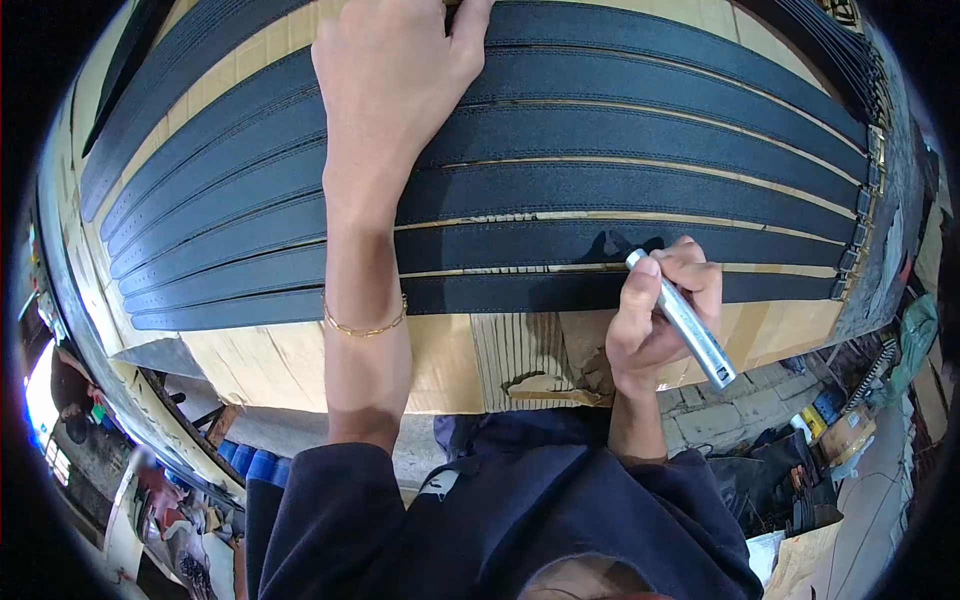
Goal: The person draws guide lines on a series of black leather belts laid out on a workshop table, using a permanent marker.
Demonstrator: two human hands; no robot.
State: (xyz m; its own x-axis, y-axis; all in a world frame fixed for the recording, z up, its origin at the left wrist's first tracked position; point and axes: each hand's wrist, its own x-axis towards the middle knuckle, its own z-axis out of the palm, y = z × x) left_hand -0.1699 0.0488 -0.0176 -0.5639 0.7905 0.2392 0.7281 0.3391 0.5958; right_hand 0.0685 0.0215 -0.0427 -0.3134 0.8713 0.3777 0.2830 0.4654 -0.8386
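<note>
Several black leather belts lie side by side across the cardboard, with stitching along their edges. My right hand is closed around a silver marker, tilted, its upper end over the lower belts and its back end pointing down to the right. A dark shadow falls on the belts beside it. My left hand, with a thin gold bracelet at the wrist, reaches across the belts to the top edge of view. Its fingers are mostly cut off there; only the thumb and back of the hand show.
Metal buckles line the right ends of the belts; punched holes mark the left ends. Cardboard covers the work surface, torn near the front edge. More dark straps hang together at upper right. Boxes and scraps sit on the floor at right.
</note>
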